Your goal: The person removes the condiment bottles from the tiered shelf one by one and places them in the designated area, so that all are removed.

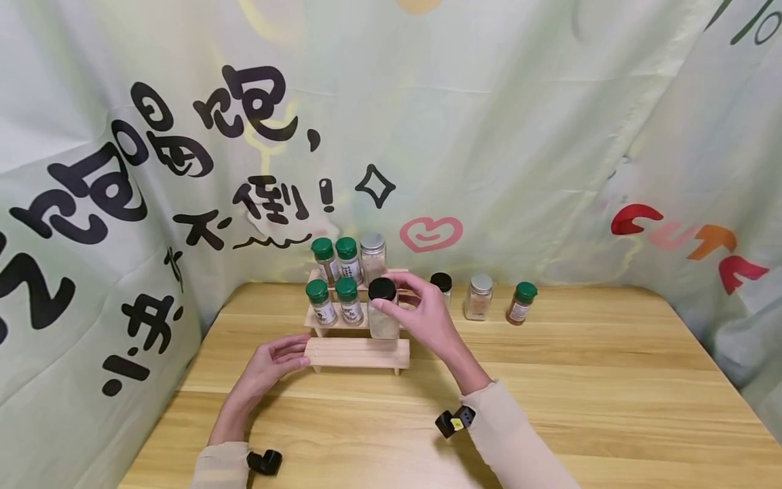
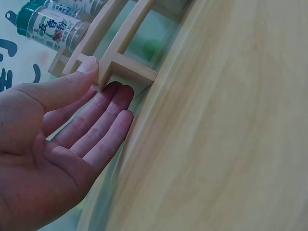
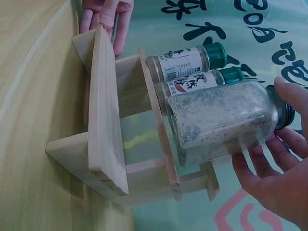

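Observation:
A wooden tiered spice rack [image 1: 357, 353] stands on the table. My left hand [image 1: 276, 363] holds the left end of its lowest tier, thumb at the corner, fingers past the edge [image 2: 91, 125]. My right hand [image 1: 427, 316] grips a square glass spice jar [image 3: 221, 122] by its black lid [image 3: 284, 108]; pale speckled seasoning fills it. The jar stands upright at the right of the middle tier; whether its base touches the wood I cannot tell. Beside it are two green-capped spice bottles [image 1: 350, 302]. Two more green-capped bottles [image 1: 324, 261] and a silver-lidded jar [image 1: 373, 258] occupy the top tier.
Right of the rack, along the table's back, stand a black-lidded jar [image 1: 441, 284] partly behind my right hand, a silver-lidded jar [image 1: 479, 297] and a green-capped bottle [image 1: 521, 303]. A printed cloth [image 1: 519, 136] hangs behind the wooden table [image 1: 586, 387] and along its left side.

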Demonstrator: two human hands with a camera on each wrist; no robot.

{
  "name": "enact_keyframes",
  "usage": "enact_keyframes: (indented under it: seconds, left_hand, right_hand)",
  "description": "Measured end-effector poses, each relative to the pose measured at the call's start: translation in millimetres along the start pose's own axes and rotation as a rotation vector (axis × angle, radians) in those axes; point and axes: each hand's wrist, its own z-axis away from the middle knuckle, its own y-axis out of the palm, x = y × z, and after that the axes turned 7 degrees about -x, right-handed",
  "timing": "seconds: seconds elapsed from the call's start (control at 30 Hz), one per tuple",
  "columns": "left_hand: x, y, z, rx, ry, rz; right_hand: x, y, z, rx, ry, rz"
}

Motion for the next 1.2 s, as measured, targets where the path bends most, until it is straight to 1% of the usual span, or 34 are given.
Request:
enact_keyframes:
  seconds: [0.2,0.37,0.53,0.77,1.0,1.2]
  left_hand:
    - [-0.7,0.6,0.5,-0.003,0.005,-0.018]
    - [-1.7,0.7,2.0,-0.001,0.006,-0.021]
    - [-0.7,0.7,0.7,0.006,0.013,-0.015]
    - [-1.2,0.4,0.0,-0.006,0.006,-0.025]
    - [-0.1,-0.5,-0.6,-0.002,0.02,-0.026]
    - [-0.2,-0.6,-0.4,-0.004,0.026,-0.037]
  right_hand:
    - [0,-6,3.6,0.006,0.012,0.003]
    - [0,-11,8.3,0.004,0.013,0.005]
    - [1,-18,13.5,0.002,0.024,-0.003]
    - [-1,-28,18.5,0.004,0.041,-0.017]
    - [-2,-42,25.0,0.001,0.008,-0.001]
    - [-10,-55,31.5,-0.028,-0.009,-0.034]
